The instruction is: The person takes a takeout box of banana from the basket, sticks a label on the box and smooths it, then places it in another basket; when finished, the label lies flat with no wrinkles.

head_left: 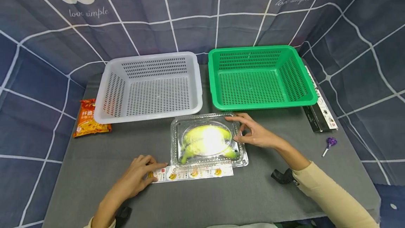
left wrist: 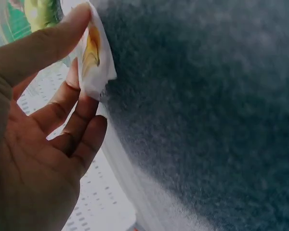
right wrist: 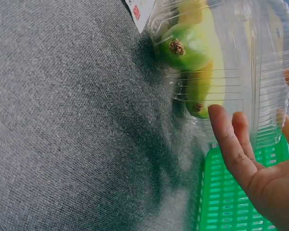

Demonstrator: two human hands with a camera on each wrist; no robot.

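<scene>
A clear plastic box (head_left: 207,163) with yellow-green bananas (head_left: 205,140) inside lies in the middle of the table, glare over its lid. My right hand (head_left: 257,133) holds its right end, thumb and fingers spread along the edge. The banana tips (right wrist: 180,48) show through the box wall in the right wrist view. At the box's near edge is a white strip of banana stickers (head_left: 202,174), partly beneath the box. My left hand (head_left: 137,177) pinches the strip's left end between thumb and fingers, as the left wrist view shows up close.
Behind the box stand a white basket (head_left: 148,117) and a green basket (head_left: 265,106). An orange snack bag (head_left: 90,119) lies at the left. On the right are a black-and-white box (head_left: 321,115) and a purple lollipop (head_left: 330,142). A patterned curtain (head_left: 190,6) encloses the table.
</scene>
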